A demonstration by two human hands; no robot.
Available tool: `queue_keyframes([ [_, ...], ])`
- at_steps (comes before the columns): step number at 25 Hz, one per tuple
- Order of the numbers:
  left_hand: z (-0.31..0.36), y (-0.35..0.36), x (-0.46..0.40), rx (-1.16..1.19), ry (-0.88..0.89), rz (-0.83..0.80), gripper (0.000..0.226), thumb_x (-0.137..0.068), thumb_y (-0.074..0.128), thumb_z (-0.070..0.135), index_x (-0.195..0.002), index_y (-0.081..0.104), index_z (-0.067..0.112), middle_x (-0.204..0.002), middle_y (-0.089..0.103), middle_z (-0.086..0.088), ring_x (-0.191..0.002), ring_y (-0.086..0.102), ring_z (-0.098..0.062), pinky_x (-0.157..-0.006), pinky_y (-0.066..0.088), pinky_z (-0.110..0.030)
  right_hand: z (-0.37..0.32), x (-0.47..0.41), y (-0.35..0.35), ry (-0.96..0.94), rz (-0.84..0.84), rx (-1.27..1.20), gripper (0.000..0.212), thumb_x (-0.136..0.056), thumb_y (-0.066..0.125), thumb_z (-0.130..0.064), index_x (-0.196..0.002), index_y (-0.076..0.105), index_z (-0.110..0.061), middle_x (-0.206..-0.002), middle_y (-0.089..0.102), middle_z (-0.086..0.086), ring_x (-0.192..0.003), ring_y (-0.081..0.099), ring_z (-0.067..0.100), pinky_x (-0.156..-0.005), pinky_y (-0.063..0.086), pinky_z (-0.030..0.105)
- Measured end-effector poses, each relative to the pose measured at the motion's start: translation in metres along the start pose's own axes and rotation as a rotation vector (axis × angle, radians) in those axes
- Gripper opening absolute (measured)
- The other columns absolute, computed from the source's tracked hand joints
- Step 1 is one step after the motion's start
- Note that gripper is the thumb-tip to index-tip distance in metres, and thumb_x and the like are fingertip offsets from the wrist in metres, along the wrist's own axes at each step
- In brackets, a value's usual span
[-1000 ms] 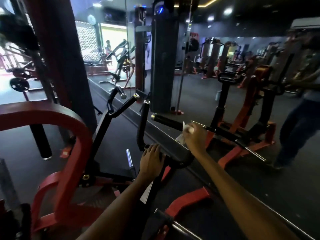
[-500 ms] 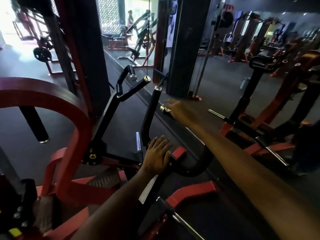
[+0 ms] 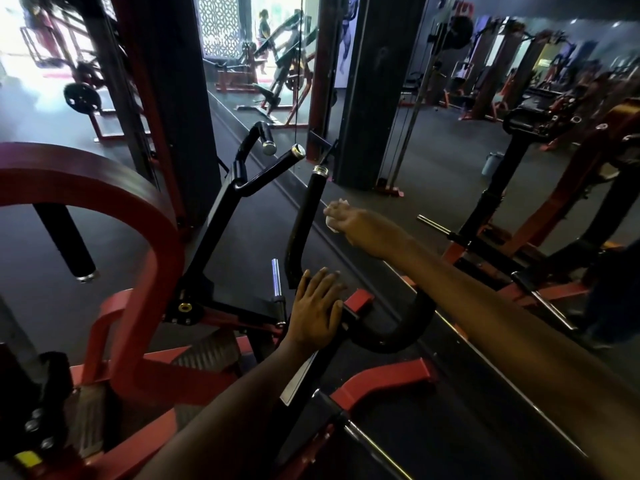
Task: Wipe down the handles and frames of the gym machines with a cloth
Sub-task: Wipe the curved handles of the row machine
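Gripping one white cloth (image 3: 331, 221), the right hand (image 3: 356, 225) nears one handle (image 3: 304, 223); left hand (image 3: 317, 308) rests flat.

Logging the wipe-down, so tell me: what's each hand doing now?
Left hand: open, resting flat on the black frame.
Right hand: gripping the white cloth.

The single wide-angle camera sits on the person's head and looks forward and down, close over both forearms and the black curved metal handle bar (image 3: 304, 223), with the dark gym floor (image 3: 433, 174) beyond.
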State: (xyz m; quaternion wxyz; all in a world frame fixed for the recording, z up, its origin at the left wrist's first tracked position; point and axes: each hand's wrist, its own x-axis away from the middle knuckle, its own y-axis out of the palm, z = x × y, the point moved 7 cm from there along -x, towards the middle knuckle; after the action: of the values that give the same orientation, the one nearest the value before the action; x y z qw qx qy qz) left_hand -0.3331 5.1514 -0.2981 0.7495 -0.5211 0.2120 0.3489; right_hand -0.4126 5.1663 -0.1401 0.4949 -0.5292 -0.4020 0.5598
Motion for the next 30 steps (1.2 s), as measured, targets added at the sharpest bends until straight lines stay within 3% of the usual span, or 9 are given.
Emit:
queue_keyframes([
  [4,-0.001,-0.001,0.001,0.02,0.004,0.029,0.041,-0.096,0.032,0.032,-0.119,0.063,0.018,-0.134,0.056,-0.003,-0.136,0.037,-0.022,-0.118,0.015,-0.044,0.012,0.077,-0.001,-0.183,0.041,0.062,0.026,-0.079,0.064,0.0,-0.104,0.069,-0.002,-0.118,0.065,0.013,-0.121,0.054,0.029,-0.105,0.039,0.039],
  [7,-0.003,-0.001,0.0,0.023,0.006,0.018,0.043,-0.097,0.029,0.033,-0.118,0.064,0.019,-0.133,0.057,-0.002,-0.137,0.036,-0.021,-0.117,0.017,-0.045,0.028,0.079,-0.024,0.025,0.173,-0.075,0.029,-0.088,0.047,-0.016,-0.098,0.07,-0.001,-0.11,0.067,0.017,-0.107,0.062,0.031,-0.095,0.049,0.04],
  [9,-0.003,0.001,-0.001,0.017,-0.002,-0.002,0.045,-0.098,0.028,0.034,-0.12,0.063,0.019,-0.133,0.057,-0.002,-0.138,0.035,-0.021,-0.117,0.017,-0.045,0.029,0.043,-0.026,0.159,0.194,-0.136,0.031,-0.092,0.042,-0.011,-0.11,0.065,0.001,-0.123,0.06,0.019,-0.117,0.056,0.031,-0.103,0.042,0.038],
  [11,-0.002,0.001,0.005,0.015,-0.006,-0.01,0.048,-0.1,0.024,0.038,-0.125,0.06,0.018,-0.136,0.054,-0.002,-0.139,0.034,-0.02,-0.116,0.02,-0.047,0.019,0.015,-0.016,0.22,0.1,-0.31,0.03,-0.094,0.045,-0.002,-0.121,0.059,0.002,-0.129,0.056,0.019,-0.12,0.053,0.028,-0.103,0.034,0.023],
  [13,-0.005,0.001,0.014,0.034,0.001,-0.015,0.052,-0.102,0.021,0.042,-0.132,0.054,0.014,-0.141,0.05,-0.004,-0.142,0.029,-0.02,-0.117,0.019,-0.048,0.025,0.024,-0.012,0.319,0.114,-0.441,0.032,-0.095,0.046,-0.002,-0.126,0.055,-0.001,-0.118,0.062,0.016,-0.094,0.063,0.015,-0.085,0.039,0.007],
  [15,-0.008,0.001,0.022,0.063,0.013,0.004,0.053,-0.102,0.022,0.044,-0.135,0.05,0.012,-0.143,0.047,-0.006,-0.144,0.024,-0.021,-0.119,0.014,-0.046,0.044,0.06,-0.011,0.471,0.147,-0.458,0.031,-0.095,0.048,-0.005,-0.126,0.056,-0.003,-0.103,0.063,0.005,-0.066,0.055,-0.004,-0.064,0.039,0.001],
  [20,-0.009,0.003,0.023,0.079,0.031,0.011,0.05,-0.102,0.022,0.042,-0.137,0.045,0.015,-0.144,0.046,-0.007,-0.143,0.026,-0.025,-0.119,0.013,-0.047,0.081,0.052,-0.011,0.708,0.244,-0.524,0.022,-0.093,0.053,-0.014,-0.104,0.068,-0.001,-0.092,0.067,0.014,-0.065,0.053,0.011,-0.061,0.042,0.023],
  [25,-0.011,0.002,0.025,0.082,0.023,0.021,0.05,-0.102,0.024,0.039,-0.135,0.05,0.011,-0.144,0.047,-0.006,-0.144,0.025,-0.023,-0.119,0.013,-0.046,0.06,0.004,0.005,0.627,0.002,-0.729,0.029,-0.097,0.047,-0.014,-0.122,0.059,-0.007,-0.114,0.058,0.004,-0.097,0.052,0.013,-0.079,0.04,0.021],
  [30,-0.011,0.001,0.024,0.089,0.029,0.023,0.048,-0.102,0.024,0.039,-0.134,0.048,0.013,-0.142,0.048,-0.008,-0.144,0.023,-0.022,-0.12,0.009,-0.041,0.088,0.08,0.027,0.846,-0.157,-0.986,0.024,-0.094,0.043,-0.004,-0.108,0.061,0.004,-0.093,0.065,0.016,-0.073,0.063,0.014,-0.062,0.052,0.018],
])
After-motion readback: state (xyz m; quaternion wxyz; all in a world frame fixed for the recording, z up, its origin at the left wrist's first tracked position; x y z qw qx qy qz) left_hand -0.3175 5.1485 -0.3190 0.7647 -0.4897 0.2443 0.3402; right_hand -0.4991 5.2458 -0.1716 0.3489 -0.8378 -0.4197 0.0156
